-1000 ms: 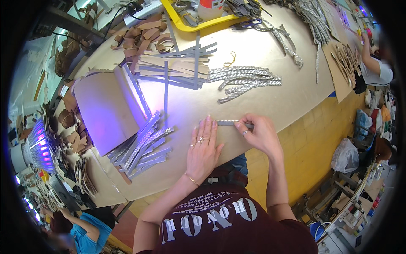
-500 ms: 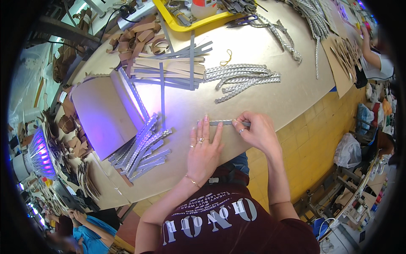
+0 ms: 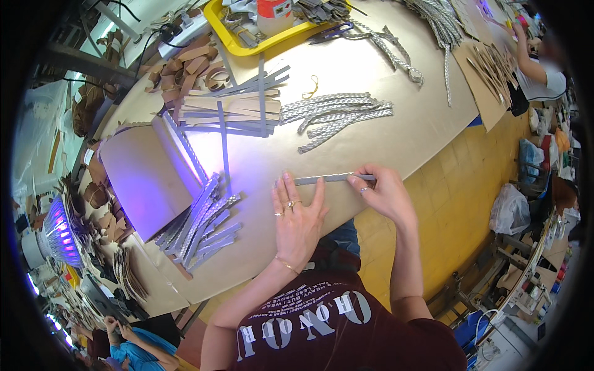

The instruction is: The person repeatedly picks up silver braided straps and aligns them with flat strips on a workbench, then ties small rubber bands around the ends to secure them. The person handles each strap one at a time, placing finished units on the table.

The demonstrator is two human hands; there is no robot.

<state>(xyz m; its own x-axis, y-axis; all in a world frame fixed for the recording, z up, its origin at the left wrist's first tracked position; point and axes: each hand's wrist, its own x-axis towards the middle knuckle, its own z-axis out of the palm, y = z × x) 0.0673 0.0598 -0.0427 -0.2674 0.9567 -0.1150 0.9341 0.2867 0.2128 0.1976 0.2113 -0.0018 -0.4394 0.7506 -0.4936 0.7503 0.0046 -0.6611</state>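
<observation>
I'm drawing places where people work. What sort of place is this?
Probably a craft workshop: the right hand pinches a narrow gray strip at a worktable, where silvery braided strips and brown scraps lie in piles.

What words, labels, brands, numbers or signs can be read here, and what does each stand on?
Dark maroon shirt: large white letters, readable but not copied here; smaller white lines beside them, only partly legible.
Red label on the jar in the yellow tray: print too small to read.
Strip in the right hand: no text visible.
</observation>
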